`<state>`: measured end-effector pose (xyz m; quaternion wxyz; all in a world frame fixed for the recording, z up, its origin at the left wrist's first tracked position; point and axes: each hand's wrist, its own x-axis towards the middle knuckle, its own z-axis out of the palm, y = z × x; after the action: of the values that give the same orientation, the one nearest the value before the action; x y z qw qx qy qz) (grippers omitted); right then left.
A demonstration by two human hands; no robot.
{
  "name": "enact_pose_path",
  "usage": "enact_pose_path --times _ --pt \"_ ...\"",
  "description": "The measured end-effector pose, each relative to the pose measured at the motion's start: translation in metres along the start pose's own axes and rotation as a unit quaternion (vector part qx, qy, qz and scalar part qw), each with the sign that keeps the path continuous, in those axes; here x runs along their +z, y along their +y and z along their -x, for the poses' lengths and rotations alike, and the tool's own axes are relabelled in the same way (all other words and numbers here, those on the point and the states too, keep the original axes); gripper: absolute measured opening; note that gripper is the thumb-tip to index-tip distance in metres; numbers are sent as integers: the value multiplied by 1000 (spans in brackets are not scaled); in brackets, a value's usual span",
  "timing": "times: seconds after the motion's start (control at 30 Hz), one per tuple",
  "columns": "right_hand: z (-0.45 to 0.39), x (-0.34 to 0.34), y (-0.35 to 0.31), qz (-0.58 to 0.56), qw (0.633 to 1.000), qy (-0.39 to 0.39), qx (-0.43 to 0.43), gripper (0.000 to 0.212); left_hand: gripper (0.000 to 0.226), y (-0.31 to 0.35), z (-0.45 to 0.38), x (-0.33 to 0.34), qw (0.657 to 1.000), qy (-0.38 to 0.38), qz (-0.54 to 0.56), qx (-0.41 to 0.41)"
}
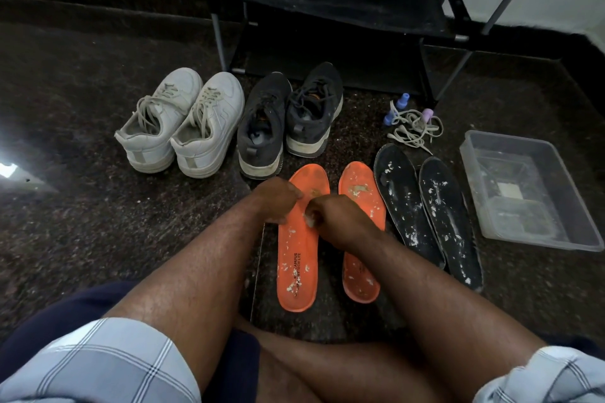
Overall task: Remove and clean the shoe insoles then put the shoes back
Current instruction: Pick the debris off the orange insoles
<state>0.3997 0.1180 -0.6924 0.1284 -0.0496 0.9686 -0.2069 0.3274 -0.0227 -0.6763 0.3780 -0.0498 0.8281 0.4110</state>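
1. The left hand point(278, 198) and right hand point(330, 217), fingers curled, pinch at debris on the left orange insole point(296, 258) lying on the floor point(98, 239).
2. Thin, light and bendy by the look of it; best gripped at the heel edge.
3. Beyond lie the black insoles point(425, 206) and both pairs of shoes point(229, 121).

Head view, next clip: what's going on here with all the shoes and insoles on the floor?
A seated person works over the left orange insole with both hands: the left hand is curled at its toe end, and the right hand pinches something small and whitish above it. The second orange insole and two black insoles lie alongside, all flecked with white debris. White sneakers and dark sneakers stand before the rack.
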Motion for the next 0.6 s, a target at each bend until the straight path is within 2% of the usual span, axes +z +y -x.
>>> enact_pose_path --times 0.07,0.13,0.23,0.33,0.4,0.53,0.6 --pt "-1 0 3 29 999 28 5 17 19 -3 -6 -1 1000 -4 12 0" --pt "0 2 -1 52 999 8 -6 21 20 -3 -9 -1 997 -1 65 -37" --pt "2 4 -6 51 998 -35 -28 23 45 -1 -7 -1 994 -14 97 -52" --pt "1 0 -2 70 997 7 -9 22 68 0 -6 -2 992 -19 112 -49" --pt "2 0 -4 93 995 30 -4 23 77 1 -6 -2 992 -17 117 -47" --pt "4 3 -13 51 998 -32 -34 21 87 -1 -9 -2 991 -17 122 -50" --pt "1 1 -14 27 999 6 -44 23 90 -2 -11 -2 991 -25 122 -50"
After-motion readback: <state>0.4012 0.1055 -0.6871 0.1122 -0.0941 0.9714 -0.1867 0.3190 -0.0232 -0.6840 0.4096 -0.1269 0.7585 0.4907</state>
